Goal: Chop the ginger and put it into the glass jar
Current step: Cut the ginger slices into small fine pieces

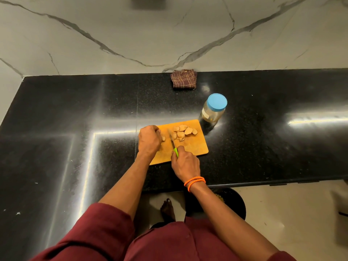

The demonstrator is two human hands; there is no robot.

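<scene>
A wooden cutting board [195, 147] lies on the black counter. Several cut ginger slices [183, 131] are piled at its far side. My left hand [149, 139] grips a small ginger piece [163, 138] at the board's left edge, most of it hidden under the fingers. My right hand [185, 164] holds a knife [172, 141] by its green handle, the blade pointing away from me between the held piece and the slices. The glass jar [213, 108] stands upright behind the board's far right corner, with its blue lid on.
A folded brown checked cloth [184, 79] lies at the back of the counter [75, 110] against the marble wall. The counter's front edge runs just behind my right wrist. A dark round bin [233, 204] stands on the floor below it.
</scene>
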